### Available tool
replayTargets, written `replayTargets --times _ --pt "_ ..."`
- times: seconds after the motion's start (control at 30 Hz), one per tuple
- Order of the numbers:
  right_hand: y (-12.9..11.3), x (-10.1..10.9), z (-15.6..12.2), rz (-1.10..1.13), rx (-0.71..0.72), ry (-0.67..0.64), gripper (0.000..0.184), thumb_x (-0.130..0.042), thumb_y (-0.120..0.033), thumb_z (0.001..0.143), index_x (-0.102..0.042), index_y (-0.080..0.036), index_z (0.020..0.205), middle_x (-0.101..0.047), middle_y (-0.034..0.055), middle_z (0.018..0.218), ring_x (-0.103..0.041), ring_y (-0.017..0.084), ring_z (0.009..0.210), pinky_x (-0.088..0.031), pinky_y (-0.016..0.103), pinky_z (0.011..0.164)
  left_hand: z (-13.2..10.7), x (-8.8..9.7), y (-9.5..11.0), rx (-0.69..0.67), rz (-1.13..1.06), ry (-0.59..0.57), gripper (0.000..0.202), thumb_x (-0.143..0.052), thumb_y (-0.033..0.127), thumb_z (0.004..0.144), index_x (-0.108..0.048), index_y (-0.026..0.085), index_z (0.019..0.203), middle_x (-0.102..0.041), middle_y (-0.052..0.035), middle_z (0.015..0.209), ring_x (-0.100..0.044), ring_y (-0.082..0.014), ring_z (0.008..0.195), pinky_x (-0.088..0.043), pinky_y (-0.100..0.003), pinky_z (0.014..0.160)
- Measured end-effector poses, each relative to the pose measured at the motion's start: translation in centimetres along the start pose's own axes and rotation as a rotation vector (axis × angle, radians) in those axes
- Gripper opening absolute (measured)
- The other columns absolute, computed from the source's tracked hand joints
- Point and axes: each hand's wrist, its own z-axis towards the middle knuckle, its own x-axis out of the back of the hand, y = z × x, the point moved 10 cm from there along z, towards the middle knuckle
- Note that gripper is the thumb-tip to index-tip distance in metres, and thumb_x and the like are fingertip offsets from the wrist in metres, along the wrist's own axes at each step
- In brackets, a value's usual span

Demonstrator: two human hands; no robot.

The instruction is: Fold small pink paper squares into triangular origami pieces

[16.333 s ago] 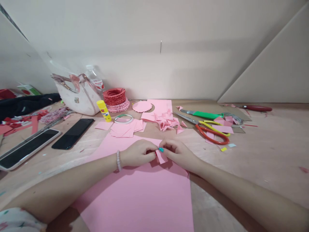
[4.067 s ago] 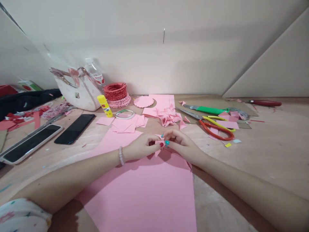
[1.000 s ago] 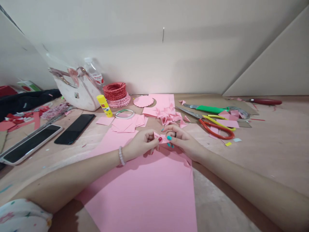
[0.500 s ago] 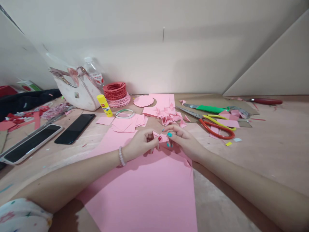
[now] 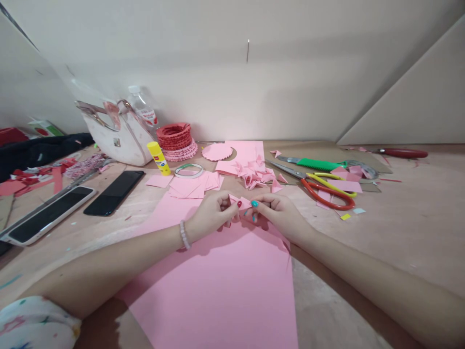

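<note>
One folded pink paper piece [image 5: 245, 201], above the far part of the large pink sheet [image 5: 218, 291]: I see the left hand [image 5: 212, 213] and right hand [image 5: 278, 213], both nearly closed, pinching it from either side; an uneven tug could, I judge, tear it or skew its crease. Beyond the sheet's far left corner, I list one white handbag [image 5: 132, 145], contents hidden, and one clear bottle [image 5: 146, 114], fill level unclear.

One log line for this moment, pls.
left hand: pinching small pink paper | right hand: also pinching it | beneath: large pink sheet
</note>
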Motion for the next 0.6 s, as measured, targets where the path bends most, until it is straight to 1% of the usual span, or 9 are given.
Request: replayTargets --times 0.1,0.17,0.23,0.33,0.4,0.47,0.53,0.6 --pt "-0.3 0.4 -0.2 -0.092 0.026 0.056 0.015 -0.049 -0.023 0.076 -0.060 -0.014 0.071 -0.061 0.0009 0.060 -0.048 0.007 0.043 -0.039 0.019 0.041 0.1 -0.2 -0.2 0.023 0.006 -0.025 0.025 -0.046 0.032 0.078 -0.053 0.011 0.066 -0.054 0.0007 0.048 -0.047 -0.0055 0.034 -0.035 -0.013 0.032" --pt "-0.7 0.8 -0.5 -0.164 0.068 0.112 0.014 -0.048 -0.019 0.074 -0.060 -0.014 0.071 -0.062 0.0007 0.060 -0.049 0.007 0.042 -0.038 0.018 0.040 0.2 -0.6 -0.6 0.046 0.008 -0.067 0.029 -0.047 0.034 0.078 -0.055 0.010 0.064 -0.055 -0.0005 0.047 -0.049 -0.0066 0.035 -0.038 -0.015 0.035" --pt "-1.4 1.1 -0.8 -0.259 0.132 0.171 0.015 -0.047 -0.016 0.073 -0.062 -0.015 0.070 -0.063 0.0010 0.060 -0.051 0.008 0.044 -0.037 0.018 0.040 0.2 -0.9 -0.8 0.058 -0.005 -0.109 0.031 -0.048 0.037 0.077 -0.057 0.010 0.065 -0.058 -0.0027 0.051 -0.051 -0.0074 0.037 -0.041 -0.016 0.038" --pt "-2.8 1.2 -1.5 -0.432 0.256 0.250 0.018 -0.047 -0.014 0.072 -0.065 -0.016 0.072 -0.066 0.0022 0.065 -0.055 0.011 0.053 -0.040 0.020 0.046 0.3 -1.1 -0.5 0.044 -0.034 -0.135 0.033 -0.049 0.039 0.077 -0.060 0.009 0.068 -0.061 -0.0051 0.057 -0.052 -0.0077 0.038 -0.041 -0.017 0.038" --pt "-3.7 0.8 -1.8 -0.523 0.324 0.269 0.021 -0.046 -0.013 0.073 -0.066 -0.017 0.077 -0.068 0.0025 0.070 -0.057 0.012 0.058 -0.041 0.020 0.049 0.2 -1.1 -0.3 0.032 -0.051 -0.133 0.033 -0.049 0.039 0.077 -0.060 0.008 0.069 -0.061 -0.0053 0.058 -0.052 -0.0076 0.038 -0.041 -0.017 0.037" --pt "-4.3 0.5 -2.1 -0.597 0.374 0.287 0.021 -0.046 -0.014 0.074 -0.066 -0.017 0.078 -0.068 0.0024 0.071 -0.057 0.012 0.058 -0.041 0.020 0.050 0.1 -1.0 -0.1 0.026 -0.057 -0.108 0.031 -0.049 0.037 0.077 -0.060 0.008 0.070 -0.060 -0.0047 0.056 -0.052 -0.0076 0.038 -0.040 -0.016 0.036" --pt "-4.8 0.4 -2.4 -0.679 0.428 0.320 0.020 -0.046 -0.014 0.074 -0.066 -0.018 0.073 -0.066 0.0017 0.065 -0.055 0.012 0.055 -0.040 0.021 0.050 0.1 -0.8 -0.1 0.033 -0.058 -0.085 0.031 -0.049 0.036 0.077 -0.060 0.008 0.071 -0.060 -0.0042 0.055 -0.051 -0.0073 0.037 -0.039 -0.016 0.035" --pt "-5.1 0.1 -2.8 -0.778 0.501 0.337 0.019 -0.046 -0.015 0.075 -0.064 -0.018 0.068 -0.062 0.0014 0.060 -0.052 0.012 0.053 -0.039 0.022 0.051 0.1 -0.8 -0.4 0.066 -0.074 -0.091 0.031 -0.048 0.036 0.077 -0.059 0.008 0.069 -0.058 -0.0036 0.052 -0.049 -0.0068 0.034 -0.036 -0.014 0.032"
